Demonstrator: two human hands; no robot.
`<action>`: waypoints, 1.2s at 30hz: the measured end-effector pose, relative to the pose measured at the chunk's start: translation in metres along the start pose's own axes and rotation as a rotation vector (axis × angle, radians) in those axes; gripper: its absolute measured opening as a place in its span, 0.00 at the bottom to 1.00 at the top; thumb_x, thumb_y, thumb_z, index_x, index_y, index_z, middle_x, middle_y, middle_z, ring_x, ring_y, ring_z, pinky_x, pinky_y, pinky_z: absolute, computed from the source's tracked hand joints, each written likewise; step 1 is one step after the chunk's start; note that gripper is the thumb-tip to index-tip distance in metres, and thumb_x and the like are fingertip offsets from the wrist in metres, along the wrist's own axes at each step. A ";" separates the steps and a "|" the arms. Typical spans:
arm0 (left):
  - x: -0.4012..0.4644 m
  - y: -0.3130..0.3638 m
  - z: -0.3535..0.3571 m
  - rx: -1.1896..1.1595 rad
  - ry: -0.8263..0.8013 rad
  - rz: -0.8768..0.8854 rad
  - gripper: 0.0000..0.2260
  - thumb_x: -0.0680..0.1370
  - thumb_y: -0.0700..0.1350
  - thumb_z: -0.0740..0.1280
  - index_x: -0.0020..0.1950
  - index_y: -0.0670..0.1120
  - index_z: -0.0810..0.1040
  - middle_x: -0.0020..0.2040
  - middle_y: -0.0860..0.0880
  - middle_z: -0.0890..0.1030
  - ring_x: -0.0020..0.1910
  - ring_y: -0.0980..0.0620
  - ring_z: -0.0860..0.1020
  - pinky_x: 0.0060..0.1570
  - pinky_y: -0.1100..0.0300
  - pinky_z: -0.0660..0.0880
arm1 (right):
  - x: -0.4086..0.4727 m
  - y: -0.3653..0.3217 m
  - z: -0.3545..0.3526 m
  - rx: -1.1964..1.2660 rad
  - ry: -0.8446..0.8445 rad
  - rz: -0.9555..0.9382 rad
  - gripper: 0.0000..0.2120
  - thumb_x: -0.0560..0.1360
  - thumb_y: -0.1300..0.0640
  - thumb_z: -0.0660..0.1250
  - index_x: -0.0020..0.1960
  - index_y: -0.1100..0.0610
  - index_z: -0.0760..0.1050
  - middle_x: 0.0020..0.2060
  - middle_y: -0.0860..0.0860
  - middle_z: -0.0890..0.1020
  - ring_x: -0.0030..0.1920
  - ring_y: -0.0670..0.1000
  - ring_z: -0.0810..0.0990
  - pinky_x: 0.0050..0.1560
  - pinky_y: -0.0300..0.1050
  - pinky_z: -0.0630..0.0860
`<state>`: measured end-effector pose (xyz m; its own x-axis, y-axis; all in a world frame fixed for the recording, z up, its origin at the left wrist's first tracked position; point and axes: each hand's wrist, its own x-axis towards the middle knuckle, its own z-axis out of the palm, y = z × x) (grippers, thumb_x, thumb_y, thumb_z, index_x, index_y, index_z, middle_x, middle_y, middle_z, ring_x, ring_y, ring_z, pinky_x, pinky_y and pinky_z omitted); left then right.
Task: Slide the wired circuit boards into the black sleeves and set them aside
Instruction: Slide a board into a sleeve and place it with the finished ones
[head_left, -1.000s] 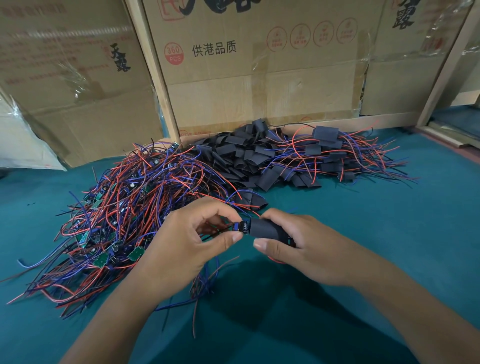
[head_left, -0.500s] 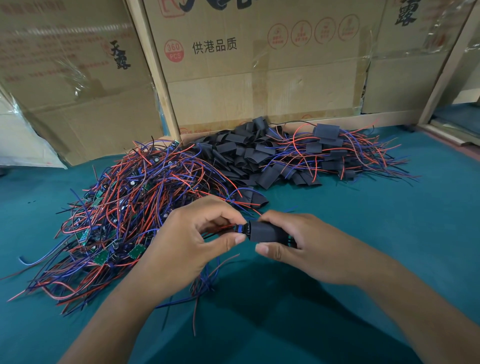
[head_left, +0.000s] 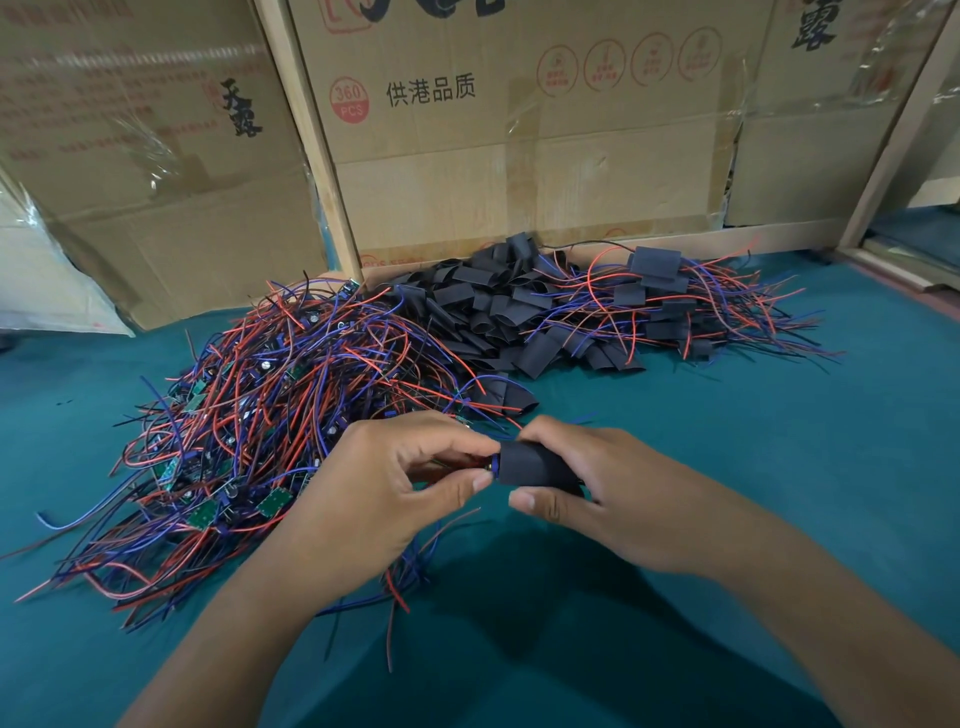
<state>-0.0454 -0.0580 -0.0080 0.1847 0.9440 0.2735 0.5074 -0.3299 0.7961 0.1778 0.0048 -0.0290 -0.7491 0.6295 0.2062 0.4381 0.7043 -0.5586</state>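
The right hand (head_left: 613, 493) grips a black sleeve (head_left: 535, 464). The left hand (head_left: 384, 488) pinches a wired board (head_left: 491, 464) at the sleeve's mouth.

1. Small assembly workshop or packing room.
2. Teal table (head_left: 779, 467) heaped with bulk wired boards (head_left: 270, 415) at left and black sleeves (head_left: 498, 312) at far edge.
3. Taped shipping cartons (head_left: 519, 156) printed "360 PCS" stacked behind.

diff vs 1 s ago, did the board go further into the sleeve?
Slightly: less of the circuit board shows outside the black sleeve. Left hand still pinches the board end, right hand still grips the sleeve. Wire pile and sleeve pile unchanged.
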 end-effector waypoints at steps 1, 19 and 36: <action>0.000 0.000 0.000 -0.024 0.005 -0.015 0.08 0.75 0.38 0.74 0.50 0.50 0.85 0.47 0.51 0.85 0.48 0.54 0.84 0.51 0.61 0.78 | 0.000 0.000 0.000 -0.011 0.003 -0.001 0.12 0.79 0.36 0.60 0.52 0.43 0.66 0.39 0.39 0.71 0.42 0.43 0.71 0.45 0.45 0.71; 0.002 -0.004 0.008 -0.357 -0.005 -0.148 0.04 0.71 0.40 0.75 0.43 0.41 0.84 0.31 0.43 0.79 0.29 0.53 0.75 0.32 0.65 0.73 | -0.001 -0.008 0.000 -0.037 0.006 -0.012 0.14 0.77 0.35 0.62 0.53 0.43 0.67 0.42 0.41 0.74 0.41 0.45 0.72 0.42 0.44 0.72; 0.002 -0.001 0.005 -0.250 -0.115 -0.101 0.09 0.69 0.42 0.77 0.48 0.46 0.83 0.42 0.43 0.82 0.39 0.46 0.74 0.40 0.57 0.71 | -0.007 -0.012 -0.018 0.432 -0.185 0.142 0.07 0.82 0.48 0.62 0.49 0.50 0.75 0.34 0.41 0.76 0.34 0.44 0.70 0.34 0.33 0.66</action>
<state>-0.0412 -0.0556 -0.0114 0.2455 0.9600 0.1344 0.3071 -0.2085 0.9285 0.1866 -0.0023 -0.0097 -0.7899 0.6129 -0.0205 0.3252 0.3902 -0.8614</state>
